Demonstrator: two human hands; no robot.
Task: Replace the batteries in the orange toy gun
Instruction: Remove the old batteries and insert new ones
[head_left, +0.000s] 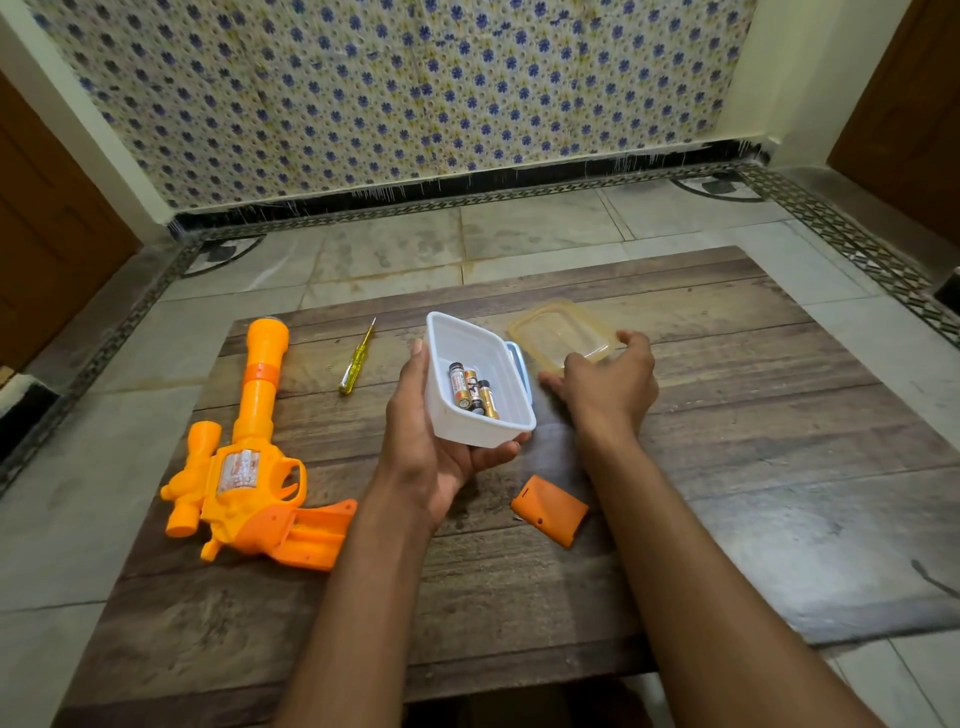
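Your left hand (431, 441) cradles the white box (475, 384) from below and from its left side, lifted off the bench (727, 415) and tilted toward you; the grip is curled round the box, thumb up along its left wall and fingertips showing under its near right corner. Inside the box lie the batteries (472, 391), three of them packed side by side on its floor.

Your right hand (608, 384) is just right of the box, held over the near edge of the clear lid (563, 332). Its fingers are bent loosely around that edge, the thumb toward the lid's right corner, but you cannot tell whether the grip is closed on the lid or only resting at it. The lid lies flat on the bench behind and to the right of the box.

The orange toy gun (254, 467) lies on its side on the bench, well to the left of the box, barrel pointing away from you and its handle open toward your left forearm. The screwdriver (356, 361), yellow-handled, lies between the gun's barrel and the box, tip pointing away. The orange battery cover (550, 512) rests on the bench nearer to you than the box, between your two forearms.
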